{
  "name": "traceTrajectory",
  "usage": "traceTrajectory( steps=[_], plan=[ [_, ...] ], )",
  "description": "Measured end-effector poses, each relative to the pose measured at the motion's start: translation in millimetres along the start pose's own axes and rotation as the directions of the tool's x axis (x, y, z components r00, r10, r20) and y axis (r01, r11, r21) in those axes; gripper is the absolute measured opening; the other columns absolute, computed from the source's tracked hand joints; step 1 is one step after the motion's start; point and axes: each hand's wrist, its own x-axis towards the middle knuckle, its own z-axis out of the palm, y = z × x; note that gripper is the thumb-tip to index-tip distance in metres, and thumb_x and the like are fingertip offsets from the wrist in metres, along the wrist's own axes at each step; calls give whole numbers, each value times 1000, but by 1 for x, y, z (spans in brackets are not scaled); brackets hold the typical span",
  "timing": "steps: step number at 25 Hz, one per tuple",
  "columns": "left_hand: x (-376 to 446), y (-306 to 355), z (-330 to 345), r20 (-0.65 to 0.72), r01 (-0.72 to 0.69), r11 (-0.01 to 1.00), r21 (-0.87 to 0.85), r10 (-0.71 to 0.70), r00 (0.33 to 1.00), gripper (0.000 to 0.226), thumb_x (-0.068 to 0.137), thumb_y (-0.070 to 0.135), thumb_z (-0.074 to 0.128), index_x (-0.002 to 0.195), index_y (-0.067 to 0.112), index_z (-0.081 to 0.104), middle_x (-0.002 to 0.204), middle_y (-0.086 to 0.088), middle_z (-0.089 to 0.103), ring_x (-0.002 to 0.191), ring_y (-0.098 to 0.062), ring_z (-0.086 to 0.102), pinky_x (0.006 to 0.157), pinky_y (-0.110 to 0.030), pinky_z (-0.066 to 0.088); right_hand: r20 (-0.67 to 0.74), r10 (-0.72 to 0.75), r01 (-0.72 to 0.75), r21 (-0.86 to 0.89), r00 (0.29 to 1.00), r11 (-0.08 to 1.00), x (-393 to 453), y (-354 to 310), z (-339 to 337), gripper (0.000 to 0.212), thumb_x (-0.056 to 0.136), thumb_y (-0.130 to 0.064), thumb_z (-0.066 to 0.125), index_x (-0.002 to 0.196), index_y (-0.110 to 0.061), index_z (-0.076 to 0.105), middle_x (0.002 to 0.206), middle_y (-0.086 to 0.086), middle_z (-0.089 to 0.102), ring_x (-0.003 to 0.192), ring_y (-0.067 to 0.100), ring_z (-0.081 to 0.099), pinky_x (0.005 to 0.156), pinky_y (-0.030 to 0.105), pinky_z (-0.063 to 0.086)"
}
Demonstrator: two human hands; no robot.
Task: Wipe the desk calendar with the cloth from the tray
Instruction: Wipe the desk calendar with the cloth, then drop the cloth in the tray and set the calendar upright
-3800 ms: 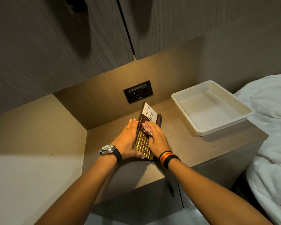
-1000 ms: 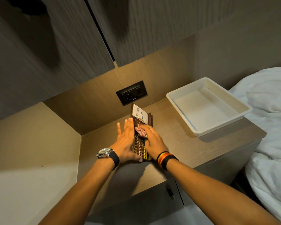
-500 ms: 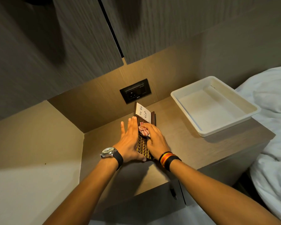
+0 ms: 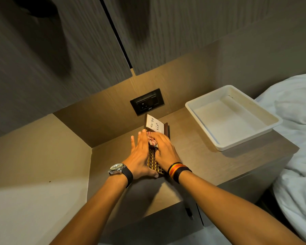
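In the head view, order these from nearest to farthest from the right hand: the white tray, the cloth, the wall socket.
1. cloth, bunched under the right hand on the calendar.
2. wall socket, on the wall behind.
3. white tray, off to the right, by the bed.

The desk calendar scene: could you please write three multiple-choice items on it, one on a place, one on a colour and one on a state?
1. Where does the tray sit relative to the desk calendar?
A. to its right
B. to its left
C. on top of it

2. What colour is the tray?
A. black
B. white
C. red

3. What does the right hand do with the cloth?
A. leaves it in the tray
B. drops it on the bed
C. presses it on the calendar

Answers:
1 A: it stands by the nightstand's right edge.
2 B: rim and walls are white.
3 C: the bunched cloth lies under its fingers.
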Motion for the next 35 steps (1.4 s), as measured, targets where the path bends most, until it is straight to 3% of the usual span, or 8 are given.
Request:
traceTrajectory(
  steps=[11, 14, 19, 21, 23, 27, 33, 35],
  plan=[
    [14, 10, -1, -3, 7, 999, 47, -7, 1000, 163, 58, 46, 96, 155, 5, -29, 167, -15, -25, 149, -27, -33, 113, -39, -33, 25, 135, -136, 3, 990, 991, -10, 13, -16, 64, 86, 8, 51, 141, -24, 53, 145, -1, 55, 137, 16, 48, 117, 35, 40],
    [12, 12, -1, -4, 32, 998, 57, -32, 999, 165, 56, 48, 96, 155, 6, -29, 168, -16, -24, 148, -25, -34, 114, -39, -32, 139, 77, -79, 11, 987, 997, -17, 11, -27, 62, 87, 9, 49, 140, -23, 54, 144, 0, 56, 135, 19, 52, 116, 39, 42],
    [13, 22, -4, -44, 116, 972, 206, -109, 993, 173, 45, 82, 81, 154, 10, -32, 159, -14, -41, 147, -32, -38, 117, -51, -29, 6, 21, -21, 93, 1000, 995, -5, 4, -80, 54, 89, 1, 53, 137, -23, 58, 140, 0, 60, 123, 10, 56, 103, 26, 49],
    [20, 34, -8, -120, 136, 963, 232, -111, 987, 172, 39, 98, 64, 154, 13, -32, 153, -11, -48, 145, -33, -42, 116, -55, -30, -49, -8, 5, -45, 999, 999, 10, 13, -112, 59, 89, 4, 53, 142, -21, 55, 143, 2, 58, 126, 12, 54, 105, 20, 42],
    [33, 55, -7, -159, 99, 966, 238, -62, 985, 170, 39, 105, 53, 156, 12, -27, 158, -13, -43, 147, -33, -40, 118, -56, -26, -34, 10, -19, -246, 999, 969, 23, 30, -148, 61, 87, 10, 53, 143, -17, 56, 143, 7, 59, 130, 23, 56, 110, 29, 43],
    [71, 120, 19, -151, 21, 990, 139, 0, 988, 164, 47, 103, 53, 159, 9, -21, 164, -14, -35, 150, -32, -34, 124, -53, -16, 143, 67, 20, -534, 987, 845, 36, 70, -209, 44, 88, 1, 54, 128, -14, 65, 129, 9, 67, 117, 34, 63, 96, 38, 51],
    [116, 185, 68, -83, 29, 998, 61, -23, 996, 159, 56, 98, 59, 157, 7, -23, 164, -14, -35, 151, -32, -32, 124, -48, -19, 160, 174, -17, -688, 972, 725, 44, 129, -237, 38, 94, -8, 63, 131, -14, 62, 133, 8, 64, 126, 29, 57, 103, 39, 50],
    [124, 193, 81, -51, 63, 997, 49, -60, 997, 158, 57, 96, 61, 158, 7, -22, 164, -15, -34, 151, -33, -31, 125, -49, -16, 210, 312, -65, -728, 927, 683, 46, 145, -233, 49, 97, -13, 59, 145, -11, 49, 151, 13, 50, 145, 34, 41, 117, 41, 36]
  ],
)
